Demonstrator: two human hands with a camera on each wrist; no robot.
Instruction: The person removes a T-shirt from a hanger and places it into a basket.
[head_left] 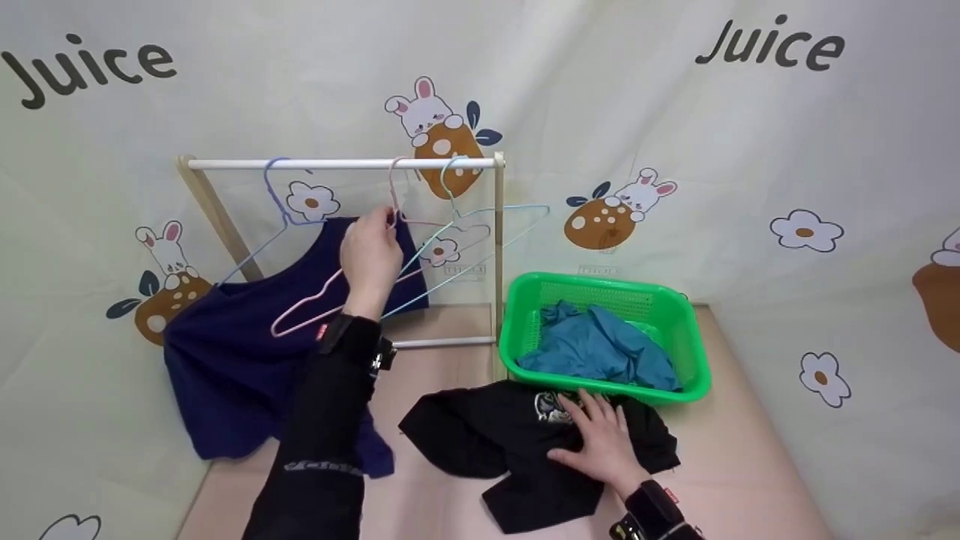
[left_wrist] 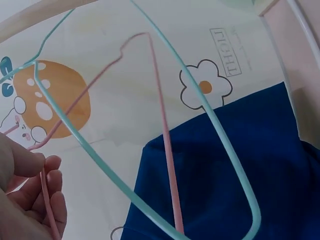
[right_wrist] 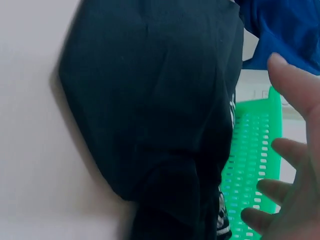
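Note:
My left hand [head_left: 373,247] pinches a pink hanger [head_left: 307,301] just below its hook, which is at the white rail of a small rack. In the left wrist view, thumb and fingers close round the pink wire. A light blue hanger [head_left: 517,208] hangs right beside it with nothing on it. Farther left, a navy shirt [head_left: 247,352] hangs from a blue hanger [head_left: 275,196]. My right hand [head_left: 600,442], fingers spread, is over a black shirt [head_left: 480,427] with a white print, lying crumpled on the table.
A green basket [head_left: 701,352] holding a teal garment [head_left: 600,345] stands at the right, behind the black shirt. The rack's rail [head_left: 337,163] runs across two wooden posts on the table [head_left: 720,450]. A printed cloth backdrop [head_left: 750,150] surrounds the table.

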